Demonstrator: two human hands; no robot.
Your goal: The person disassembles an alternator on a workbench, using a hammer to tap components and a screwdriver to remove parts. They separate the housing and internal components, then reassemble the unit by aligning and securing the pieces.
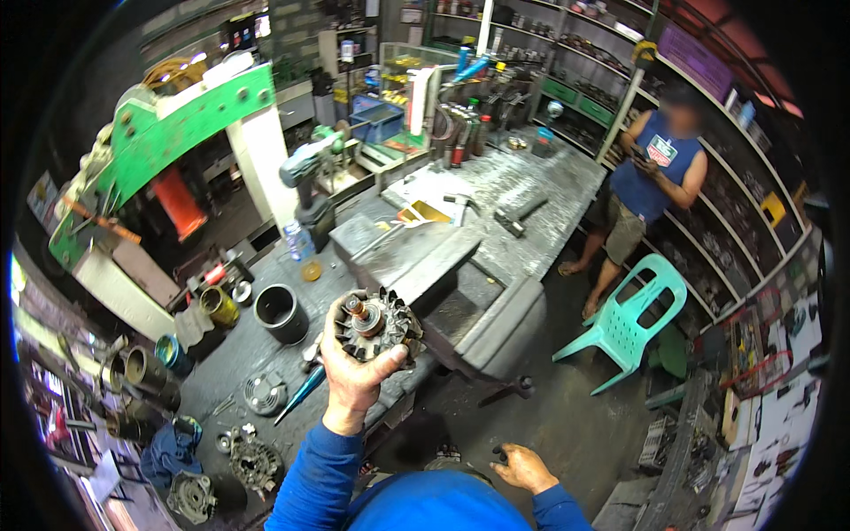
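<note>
My left hand (352,372) is closed round an alternator rotor (376,326), raised near the vise with its copper-coloured shaft end and finned fan facing up. A large grey bench vise (425,257) sits just behind and to the right of it. Low on the right, my right hand (527,469) hangs beside my body with its fingers curled. Something dark shows at those fingertips, too small to make out. Near the left forearm, a blue pointed tool (301,394) and a round vented alternator housing (265,393) lie on the bench.
A dark cylinder (281,314), a cordless drill (305,177) and a hammer (521,215) rest on the bench. Alternator parts (255,462) lie at the lower left. A green press frame (190,133) stands behind. A turquoise chair (633,319) and another person (660,168) are right.
</note>
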